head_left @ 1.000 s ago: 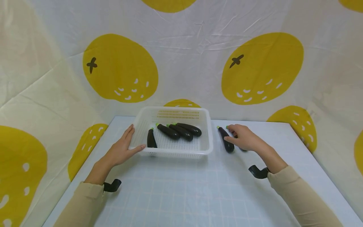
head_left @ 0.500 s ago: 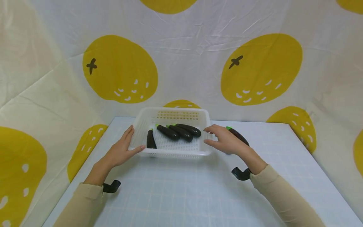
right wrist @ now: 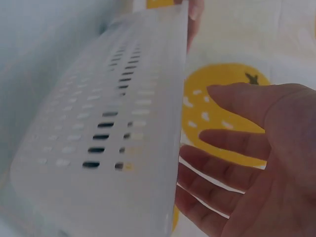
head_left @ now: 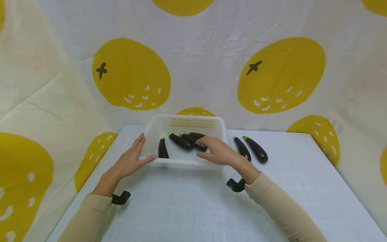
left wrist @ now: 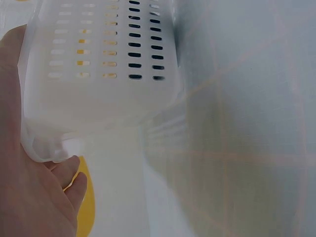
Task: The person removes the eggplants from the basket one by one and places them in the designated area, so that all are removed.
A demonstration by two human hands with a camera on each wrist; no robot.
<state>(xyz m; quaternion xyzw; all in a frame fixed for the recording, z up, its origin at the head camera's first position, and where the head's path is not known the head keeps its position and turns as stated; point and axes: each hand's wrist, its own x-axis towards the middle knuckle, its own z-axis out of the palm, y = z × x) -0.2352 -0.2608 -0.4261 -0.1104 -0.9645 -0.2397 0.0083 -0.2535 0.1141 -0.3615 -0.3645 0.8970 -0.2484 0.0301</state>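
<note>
Backdrop cloth (head_left: 193, 60) w/ big yellow fruit prints hangs behind & at both sides. Table (head_left: 193, 208), pale blue w/ a faint grid, fills the lower part of the head view. White slotted basket (head_left: 183, 139) sits at the far-centre of table, near the cloth. Left hand (head_left: 130, 160) lies flat against basket's left wall, fingers straight & together, thumb along the near left corner; left wrist view shows palm on the rim. Right hand (head_left: 217, 151) hovers over basket's near right part, fingers relaxed & spread, gripping nothing; right wrist view shows it just beside the wall, apart from it. Four dark eggplants inside: one lone eggplant (head_left: 162, 149) at left, three side by side (head_left: 185, 140) mid-basket, partly hidden by right hand. Two loose eggplants (head_left: 250, 148) lie on table just right of basket, green stems away from person.
</note>
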